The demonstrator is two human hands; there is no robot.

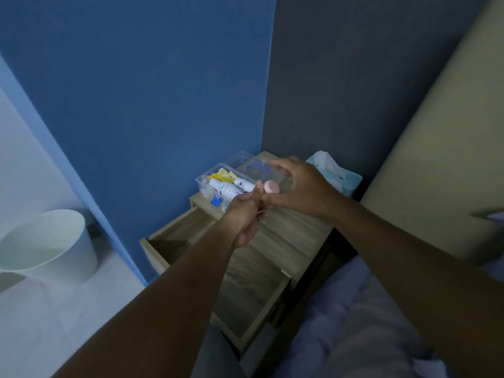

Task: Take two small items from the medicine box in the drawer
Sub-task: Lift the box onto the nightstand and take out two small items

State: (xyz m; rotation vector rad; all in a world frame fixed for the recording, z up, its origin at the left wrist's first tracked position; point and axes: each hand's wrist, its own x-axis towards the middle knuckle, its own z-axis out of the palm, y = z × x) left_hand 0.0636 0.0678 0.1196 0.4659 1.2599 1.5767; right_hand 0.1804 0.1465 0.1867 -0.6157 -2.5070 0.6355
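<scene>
While left hand pinches something unclear, right hand fingers grip pink-capped item.

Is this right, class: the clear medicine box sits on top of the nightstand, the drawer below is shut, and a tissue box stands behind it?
One detail is wrong. The head view shows the drawer pulled open, not shut. The medicine box does sit on the nightstand, with the tissue box behind.

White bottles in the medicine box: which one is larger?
The left bottle, with green print, is longer and thicker than the small bottle beside it, which lies nearer the right hand.
</scene>
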